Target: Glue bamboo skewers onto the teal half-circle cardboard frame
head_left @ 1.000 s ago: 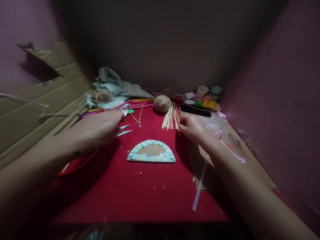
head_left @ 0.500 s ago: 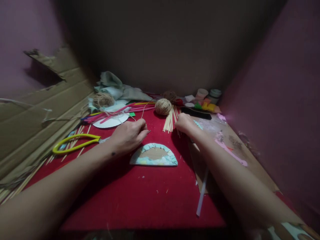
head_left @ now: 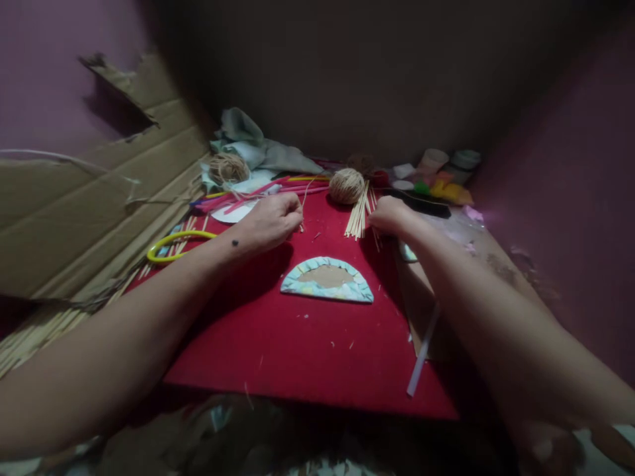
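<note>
A thin strand of twine point(head_left: 303, 198) is pinched between the closed fingertips of the left hand point(head_left: 272, 221), low over the red mat point(head_left: 307, 344), and it runs up toward the ball of twine point(head_left: 346, 186) at the far edge. The right hand point(head_left: 391, 215) is laid on the lower ends of the bundle of wooden sticks point(head_left: 360, 213), just beside that ball; its fingers are curled over the sticks, but whether one is actually gripped cannot be told — the fingertips are hidden. For the step in hand, the strand is best kept taut and short between the pinch and the ball, and a single stick is best separated from the bundle before it is lifted, so that the others are not dragged across the mat. Nearer the person, between the two forearms, a half-round piece with a pale blue patterned rim point(head_left: 327, 281) lies flat on the mat. Yellow-handled scissors point(head_left: 176, 243) lie to the left, near coloured straws point(head_left: 258, 195) and a second, looser ball of twine point(head_left: 228, 168). A white strip point(head_left: 421, 354) lies at the mat's right edge. Small pots and bright scraps point(head_left: 444, 175) are gathered in the far right corner. A torn cardboard sheet point(head_left: 99, 198) leans on the left, and the dim room is closed in by purplish walls.
</note>
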Motion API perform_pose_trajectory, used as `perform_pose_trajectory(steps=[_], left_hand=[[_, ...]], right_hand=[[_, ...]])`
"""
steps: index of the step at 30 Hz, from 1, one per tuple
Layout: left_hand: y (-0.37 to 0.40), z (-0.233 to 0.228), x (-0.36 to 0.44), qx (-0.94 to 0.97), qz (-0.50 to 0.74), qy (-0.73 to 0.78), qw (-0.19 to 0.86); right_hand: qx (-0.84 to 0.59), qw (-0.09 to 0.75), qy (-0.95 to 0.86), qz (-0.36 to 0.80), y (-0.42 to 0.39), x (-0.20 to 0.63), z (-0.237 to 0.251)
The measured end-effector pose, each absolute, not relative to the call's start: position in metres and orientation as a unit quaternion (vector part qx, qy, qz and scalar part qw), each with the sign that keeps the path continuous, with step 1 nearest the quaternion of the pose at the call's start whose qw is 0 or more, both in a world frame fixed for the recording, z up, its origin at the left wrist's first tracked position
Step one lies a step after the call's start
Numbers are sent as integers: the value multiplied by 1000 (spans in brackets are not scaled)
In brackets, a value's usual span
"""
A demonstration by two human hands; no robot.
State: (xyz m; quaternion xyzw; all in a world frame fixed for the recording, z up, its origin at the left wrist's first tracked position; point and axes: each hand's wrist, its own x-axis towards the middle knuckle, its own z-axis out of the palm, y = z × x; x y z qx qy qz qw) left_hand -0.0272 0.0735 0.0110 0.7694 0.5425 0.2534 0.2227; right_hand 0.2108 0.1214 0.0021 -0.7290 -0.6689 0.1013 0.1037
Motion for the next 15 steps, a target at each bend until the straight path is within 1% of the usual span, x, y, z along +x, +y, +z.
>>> perform_pose_trajectory(steps=[4, 7, 10, 12, 15], left_hand=[[77, 15, -33, 725, 278, 552, 304], [81, 22, -39, 700, 310, 557, 323], [80, 34, -50, 690, 336, 568, 296], [74, 42, -63, 709, 321, 571, 261], [58, 44, -95, 775, 199, 572, 180]], right_hand=[[-755, 67, -647, 85, 113, 218, 13], [-764, 71, -638, 68, 103, 224, 20], [-769, 96, -630, 56, 90, 228, 27], [-763, 117, -634, 44, 77, 226, 31], [-760, 166, -627, 42, 51, 220, 39]])
